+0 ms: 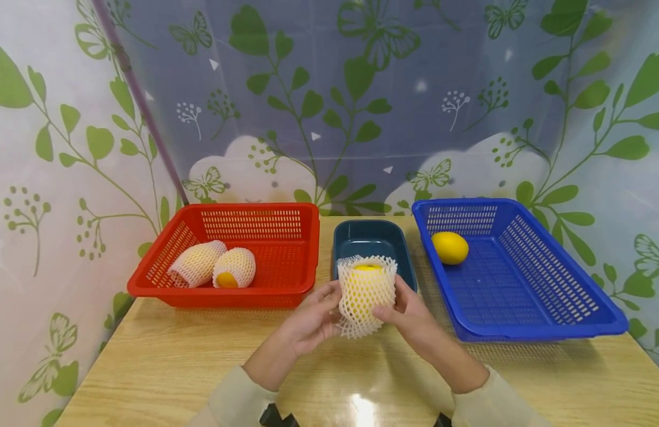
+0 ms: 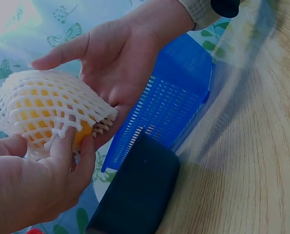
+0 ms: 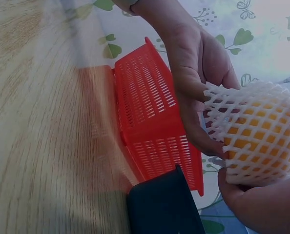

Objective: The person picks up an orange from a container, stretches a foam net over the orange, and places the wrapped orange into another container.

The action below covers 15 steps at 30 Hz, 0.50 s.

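Note:
Between the two hands, a yellow oval fruit (image 1: pixel 368 267) sits inside a white foam net sleeve (image 1: pixel 365 302), its top showing at the opening. My left hand (image 1: pixel 314 318) pinches the sleeve's left side, and in the left wrist view its fingers (image 2: pixel 67 158) curl against the mesh. From the other side my right hand (image 1: pixel 414 317) grips the sleeved fruit, thumb across the front, other fingers mostly hidden behind. The right wrist view shows orange-yellow skin through the foam net sleeve (image 3: pixel 264 134). Both hands are over the front of a dark teal tray (image 1: pixel 374 230).
A red basket (image 1: pixel 222 295) on the left contains two fruits in foam nets (image 1: pixel 198 264). At right, a blue basket (image 1: pixel 537 329) holds one bare yellow fruit (image 1: pixel 450 248). All stand on a wooden table (image 1: pixel 164 367), with a patterned curtain (image 1: pixel 318 89) behind.

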Tool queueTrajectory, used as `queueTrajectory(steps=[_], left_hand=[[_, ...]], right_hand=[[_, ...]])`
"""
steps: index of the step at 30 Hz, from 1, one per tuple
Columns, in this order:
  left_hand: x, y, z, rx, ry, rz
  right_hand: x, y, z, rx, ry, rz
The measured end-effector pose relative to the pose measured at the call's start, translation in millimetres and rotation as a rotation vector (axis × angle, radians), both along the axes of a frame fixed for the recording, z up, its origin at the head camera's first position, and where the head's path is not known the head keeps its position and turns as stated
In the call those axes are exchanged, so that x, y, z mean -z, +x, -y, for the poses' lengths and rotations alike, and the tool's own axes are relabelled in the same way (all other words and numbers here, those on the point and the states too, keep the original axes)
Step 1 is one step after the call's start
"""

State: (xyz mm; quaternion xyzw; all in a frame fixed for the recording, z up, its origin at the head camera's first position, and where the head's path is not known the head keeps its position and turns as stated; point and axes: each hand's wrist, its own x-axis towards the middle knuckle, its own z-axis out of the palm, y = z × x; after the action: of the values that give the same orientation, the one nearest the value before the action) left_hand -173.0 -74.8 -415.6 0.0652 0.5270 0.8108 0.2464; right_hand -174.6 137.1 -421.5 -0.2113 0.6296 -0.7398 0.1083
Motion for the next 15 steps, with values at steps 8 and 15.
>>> queueTrajectory(steps=[8,15], left_hand=[[0.1,1.3,0.2,0.007,-0.041,0.005],[0.0,1.0,1.9,0.031,-0.171,-0.040]], right_hand=[[0.6,-0.5,1.8,0.022,0.001,0.032],[-1.3,1.1,2.4,0.023,-0.006,0.072]])
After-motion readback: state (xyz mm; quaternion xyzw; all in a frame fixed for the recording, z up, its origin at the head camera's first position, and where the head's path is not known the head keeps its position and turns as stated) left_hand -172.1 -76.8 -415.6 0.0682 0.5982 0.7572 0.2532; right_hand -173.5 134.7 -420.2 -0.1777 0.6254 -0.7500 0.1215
